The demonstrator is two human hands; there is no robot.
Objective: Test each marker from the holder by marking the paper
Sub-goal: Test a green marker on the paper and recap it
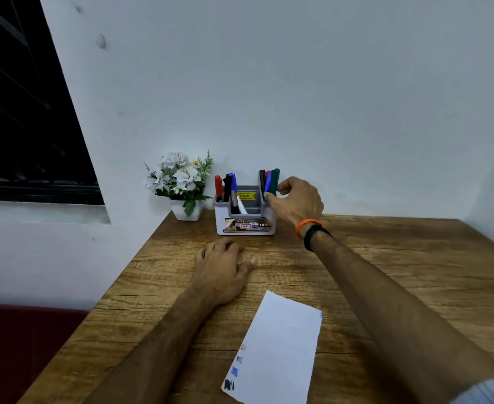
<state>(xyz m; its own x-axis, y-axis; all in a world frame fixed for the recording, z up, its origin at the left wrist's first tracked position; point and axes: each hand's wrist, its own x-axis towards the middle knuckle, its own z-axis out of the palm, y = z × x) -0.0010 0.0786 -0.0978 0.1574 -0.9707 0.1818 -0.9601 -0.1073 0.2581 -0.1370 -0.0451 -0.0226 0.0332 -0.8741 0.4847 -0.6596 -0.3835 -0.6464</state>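
A white and grey marker holder (245, 224) stands at the back of the wooden desk (385, 272), against the wall. Its left slot holds red, black and blue markers (227, 189). Its right slot holds black, red, blue and green markers. My right hand (296, 201) reaches to that right slot, thumb and fingers pinching the green marker (274, 182) near its lower part. My left hand (222, 271) rests flat on the desk in front of the holder, fingers spread. The white paper (277, 348) lies near me, with several colour marks along its left edge.
A small white pot of artificial white flowers (181, 182) stands left of the holder, near the desk's left edge. A dark window (21, 112) fills the upper left. A dark red seat (12, 345) lies below the desk's left side.
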